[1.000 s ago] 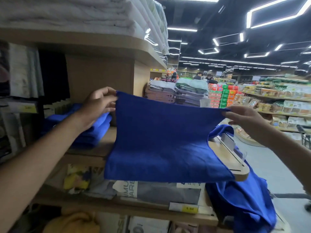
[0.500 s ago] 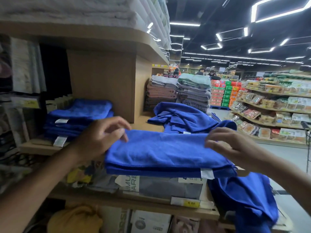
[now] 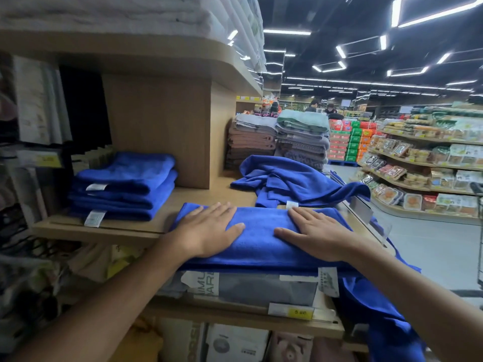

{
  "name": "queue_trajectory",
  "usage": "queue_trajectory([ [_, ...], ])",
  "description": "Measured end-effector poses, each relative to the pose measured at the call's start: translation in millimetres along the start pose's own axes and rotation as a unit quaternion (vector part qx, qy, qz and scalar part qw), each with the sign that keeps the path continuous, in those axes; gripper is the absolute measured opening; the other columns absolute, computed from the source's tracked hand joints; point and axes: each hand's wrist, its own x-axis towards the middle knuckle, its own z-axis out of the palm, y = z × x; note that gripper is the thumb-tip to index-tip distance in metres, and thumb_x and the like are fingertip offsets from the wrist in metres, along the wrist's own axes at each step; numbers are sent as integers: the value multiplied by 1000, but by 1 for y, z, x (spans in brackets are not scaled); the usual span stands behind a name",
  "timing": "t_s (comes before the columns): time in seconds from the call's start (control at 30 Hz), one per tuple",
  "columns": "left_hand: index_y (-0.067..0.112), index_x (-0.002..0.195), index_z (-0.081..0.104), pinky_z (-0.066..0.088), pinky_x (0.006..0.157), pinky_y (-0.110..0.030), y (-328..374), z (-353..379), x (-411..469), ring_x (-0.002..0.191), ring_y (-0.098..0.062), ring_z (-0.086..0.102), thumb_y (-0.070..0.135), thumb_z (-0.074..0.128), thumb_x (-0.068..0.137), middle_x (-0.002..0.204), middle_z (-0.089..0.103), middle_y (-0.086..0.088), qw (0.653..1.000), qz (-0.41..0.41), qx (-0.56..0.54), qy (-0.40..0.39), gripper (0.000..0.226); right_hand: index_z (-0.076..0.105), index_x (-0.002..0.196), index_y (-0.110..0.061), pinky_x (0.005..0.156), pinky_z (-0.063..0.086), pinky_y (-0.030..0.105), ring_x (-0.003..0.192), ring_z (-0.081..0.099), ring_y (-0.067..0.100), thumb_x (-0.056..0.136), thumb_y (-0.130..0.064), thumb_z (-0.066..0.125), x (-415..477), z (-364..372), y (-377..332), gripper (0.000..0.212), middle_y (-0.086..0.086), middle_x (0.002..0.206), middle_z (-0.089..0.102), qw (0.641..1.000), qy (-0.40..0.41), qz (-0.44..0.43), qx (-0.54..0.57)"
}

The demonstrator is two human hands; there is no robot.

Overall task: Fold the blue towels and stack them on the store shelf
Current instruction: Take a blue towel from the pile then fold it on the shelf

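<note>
Here, left hand (image 3: 209, 231), right hand (image 3: 317, 235), flat on folded towel (image 3: 258, 246)

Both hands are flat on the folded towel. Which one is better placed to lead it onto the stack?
Probably left. The left hand lies on the towel's end nearest the stack, with bare shelf between; the right hand is farther.

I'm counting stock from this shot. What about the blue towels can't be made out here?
All in the head view:
Folded towel: top partly covered by the left hand and right hand.
Stack of folded blue towels: exact count unclear, folds merge.
Crumpled blue towels: one or several, cannot tell.
Hanging blue towel: lower end cut off by the bottom edge.
Yellow price tag: print too small.
</note>
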Motion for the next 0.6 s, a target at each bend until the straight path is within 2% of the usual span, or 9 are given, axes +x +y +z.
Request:
queue_trajectory([
  [0.17, 30, 161, 7, 2, 126, -36, -2, -1, 5, 154, -4, 0, 65, 17, 99, 168, 2, 14, 1000, -2, 4, -11, 72, 9, 163, -24, 123, 5, 34, 156, 5, 10, 71, -98, 10, -13, 0, 20, 118, -10, 170, 5, 999, -5, 44, 6],
  [0.3, 28, 161, 7, 3, 126, -37, -4, -12, 34, 154, -7, 1, 61, 19, 102, 168, 2, 13, 999, 2, -1, -45, 69, 10, 163, -24, 123, 6, 37, 156, 6, 14, 82, -91, 20, 19, -8, 23, 105, -7, 171, 5, 997, -23, 70, -1],
  [0.4, 28, 162, 8, 2, 126, -37, -6, -15, 51, 155, -8, 0, 61, 19, 103, 168, 2, 12, 999, 8, 3, -51, 68, 14, 163, -24, 123, 8, 40, 156, 9, 16, 83, -90, 21, 31, -8, 27, 104, -6, 170, 9, 997, -6, 74, 1],
  [0.47, 29, 162, 7, 2, 125, -36, -8, -14, 54, 154, -7, -1, 63, 18, 102, 168, 2, 13, 999, 11, 3, -51, 70, 27, 159, -21, 121, 15, 40, 154, 18, 18, 84, -89, 21, 27, -6, 30, 101, -3, 168, 21, 997, 29, 67, 11],
  [0.53, 29, 161, 8, 3, 125, -37, -9, -12, 51, 154, -7, -1, 64, 19, 102, 168, 1, 12, 999, 16, -3, -47, 70, 50, 140, -20, 113, 30, 41, 142, 37, 22, 84, -86, 23, 19, -2, 37, 90, 2, 154, 44, 993, 80, 80, 16],
  [0.6, 27, 161, 12, 5, 126, -38, -8, -14, 47, 155, -9, 0, 61, 25, 102, 169, 3, 10, 999, 24, -6, -29, 69, 54, 120, -21, 98, 40, 42, 128, 48, 25, 85, -83, 26, 6, 1, 49, 76, 5, 139, 55, 988, 102, 115, 19],
])
